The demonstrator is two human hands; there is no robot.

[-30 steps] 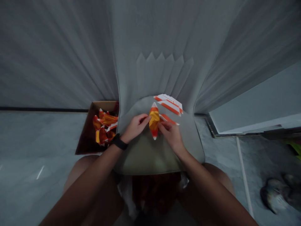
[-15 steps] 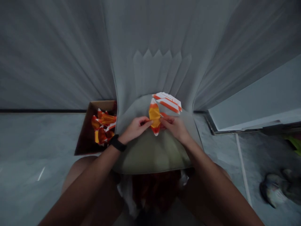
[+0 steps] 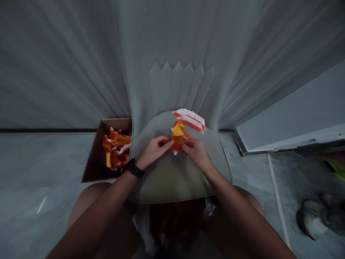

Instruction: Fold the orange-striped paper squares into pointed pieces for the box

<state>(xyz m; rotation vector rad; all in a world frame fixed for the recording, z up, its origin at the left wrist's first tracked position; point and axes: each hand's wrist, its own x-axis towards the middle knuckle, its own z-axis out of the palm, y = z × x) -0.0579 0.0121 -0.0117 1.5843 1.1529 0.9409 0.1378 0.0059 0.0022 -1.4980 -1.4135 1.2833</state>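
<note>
Left hand: The left hand reached in from the near left, its fingers curled and pinching the left edge of the folded orange-and-yellow paper. A black wristband circled the wrist.

Right hand: The right hand came in from the near right and pinched the same paper low on its right side. The two hands stood just apart, with the paper between them.

Paper: It stood tilted, a white point showing at its near end, and was held just above a rounded olive-grey surface.

Striped sheets: A stack of white sheets with orange stripes lay on the far edge of that surface, just beyond the paper.

Box: To the left sat an open cardboard box, holding a loose pile of folded orange, yellow and white paper pieces.

Around: Pleated grey fabric rose beyond the surface, and a grey floor spread on both sides.
</note>
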